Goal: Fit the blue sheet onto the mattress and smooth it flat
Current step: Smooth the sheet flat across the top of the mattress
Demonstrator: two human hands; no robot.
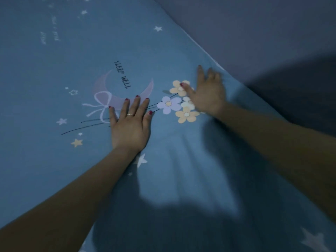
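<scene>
I saw the blue sheet [54, 70] spread across the mattress, its far edge running along the wall [245, 24]. My left hand [130, 124] lay flat on it, palm down with straight fingers spread, just below the printed moon [116, 95]. My right hand [209, 91] was blurred but looked released too, its fingers stretched over the printed flowers [180, 102] near that edge. Soft creases [181, 160] showed in the sheet between my forearms.
</scene>
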